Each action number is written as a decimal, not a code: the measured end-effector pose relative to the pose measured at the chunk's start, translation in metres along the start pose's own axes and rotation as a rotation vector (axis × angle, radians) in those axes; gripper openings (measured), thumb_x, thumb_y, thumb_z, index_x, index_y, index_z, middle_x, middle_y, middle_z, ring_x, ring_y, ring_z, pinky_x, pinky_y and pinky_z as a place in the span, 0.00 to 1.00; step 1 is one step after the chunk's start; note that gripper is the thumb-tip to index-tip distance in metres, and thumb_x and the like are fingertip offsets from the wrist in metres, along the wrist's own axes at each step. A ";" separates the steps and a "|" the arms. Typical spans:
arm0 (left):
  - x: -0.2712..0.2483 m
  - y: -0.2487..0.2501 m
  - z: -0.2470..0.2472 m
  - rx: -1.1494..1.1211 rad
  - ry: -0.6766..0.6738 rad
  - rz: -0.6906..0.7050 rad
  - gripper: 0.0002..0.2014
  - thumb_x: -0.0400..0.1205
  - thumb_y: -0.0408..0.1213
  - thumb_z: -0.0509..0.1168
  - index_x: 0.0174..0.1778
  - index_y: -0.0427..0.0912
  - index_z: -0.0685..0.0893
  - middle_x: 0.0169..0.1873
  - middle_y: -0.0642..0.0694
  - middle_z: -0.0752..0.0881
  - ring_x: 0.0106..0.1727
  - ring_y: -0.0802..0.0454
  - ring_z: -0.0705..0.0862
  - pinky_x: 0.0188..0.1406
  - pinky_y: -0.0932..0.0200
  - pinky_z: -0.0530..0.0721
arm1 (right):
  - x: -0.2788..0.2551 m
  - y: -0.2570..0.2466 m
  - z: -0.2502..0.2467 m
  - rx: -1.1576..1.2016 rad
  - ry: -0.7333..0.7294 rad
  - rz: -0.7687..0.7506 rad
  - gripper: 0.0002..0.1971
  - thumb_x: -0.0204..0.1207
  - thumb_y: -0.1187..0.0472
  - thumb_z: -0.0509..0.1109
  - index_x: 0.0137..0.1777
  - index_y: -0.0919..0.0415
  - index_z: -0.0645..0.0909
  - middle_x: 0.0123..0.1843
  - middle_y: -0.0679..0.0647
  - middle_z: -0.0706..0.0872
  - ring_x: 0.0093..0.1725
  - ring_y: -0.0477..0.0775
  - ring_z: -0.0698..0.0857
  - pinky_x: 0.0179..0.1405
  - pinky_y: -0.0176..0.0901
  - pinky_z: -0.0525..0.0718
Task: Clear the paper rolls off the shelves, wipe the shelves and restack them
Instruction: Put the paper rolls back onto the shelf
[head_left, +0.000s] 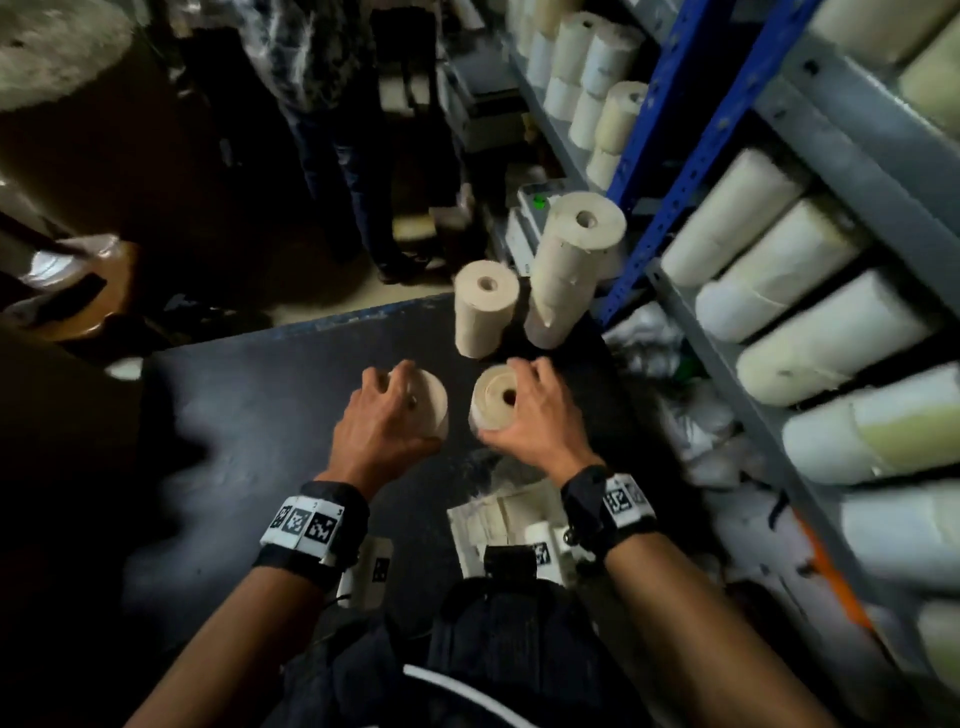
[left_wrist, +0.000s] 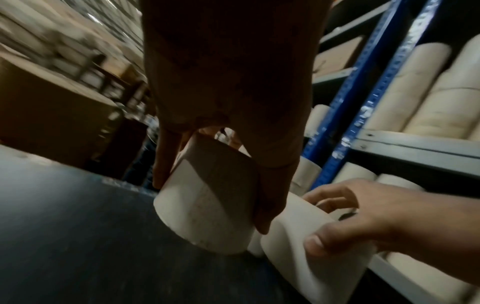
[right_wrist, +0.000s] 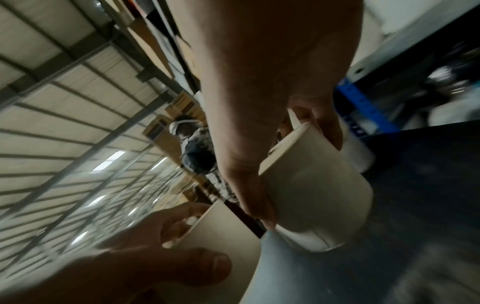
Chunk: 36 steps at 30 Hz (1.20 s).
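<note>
The left hand (head_left: 384, 415) reaches down from above, fingers and thumb curled round the sides of a short paper roll (head_left: 434, 410) standing upright on the dark tabletop (head_left: 249, 415). Just beside that roll, on its shelf side, the right hand (head_left: 535, 410) clamps a second short roll (head_left: 493, 397) the same way, its core hole facing up. Both wrists carry black bands with square black-and-white marker tags; no readable writing shows on them. Beyond the gripped rolls stands a taller upright roll (head_left: 485, 314), and next to it a stack of rolls (head_left: 571, 265) leans toward the blue upright (head_left: 670, 171) of the shelves (head_left: 737, 358). More rolls lie on their sides in the shelves.
</note>
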<state>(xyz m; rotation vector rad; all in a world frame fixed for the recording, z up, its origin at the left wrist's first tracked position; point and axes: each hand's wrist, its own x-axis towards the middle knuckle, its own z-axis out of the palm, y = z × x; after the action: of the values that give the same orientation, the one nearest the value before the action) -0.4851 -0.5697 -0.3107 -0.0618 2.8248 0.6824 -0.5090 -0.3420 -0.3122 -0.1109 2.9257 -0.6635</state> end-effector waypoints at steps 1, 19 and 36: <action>-0.009 -0.002 0.006 0.010 -0.030 0.029 0.51 0.65 0.60 0.83 0.81 0.60 0.63 0.67 0.44 0.72 0.62 0.35 0.81 0.52 0.35 0.89 | -0.024 0.003 0.006 0.012 -0.010 0.060 0.46 0.59 0.36 0.84 0.75 0.50 0.71 0.66 0.52 0.72 0.65 0.61 0.79 0.60 0.55 0.85; -0.208 0.127 0.087 0.128 -0.433 0.841 0.51 0.60 0.63 0.79 0.78 0.56 0.66 0.66 0.41 0.75 0.60 0.30 0.84 0.55 0.37 0.89 | -0.412 0.035 -0.012 0.119 0.411 0.870 0.47 0.51 0.39 0.88 0.72 0.46 0.73 0.63 0.48 0.74 0.63 0.60 0.81 0.57 0.55 0.85; -0.447 0.388 0.085 0.001 -0.157 1.330 0.56 0.61 0.66 0.83 0.84 0.54 0.67 0.65 0.41 0.78 0.58 0.33 0.86 0.54 0.39 0.89 | -0.704 0.102 -0.211 -0.137 0.738 0.901 0.47 0.53 0.33 0.86 0.72 0.46 0.74 0.66 0.48 0.77 0.67 0.58 0.82 0.60 0.53 0.84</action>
<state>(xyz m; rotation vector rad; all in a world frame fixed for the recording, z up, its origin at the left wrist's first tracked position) -0.0694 -0.1921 -0.1059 1.8492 2.3641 0.7957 0.1500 -0.0891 -0.0839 1.6320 3.0990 -0.3730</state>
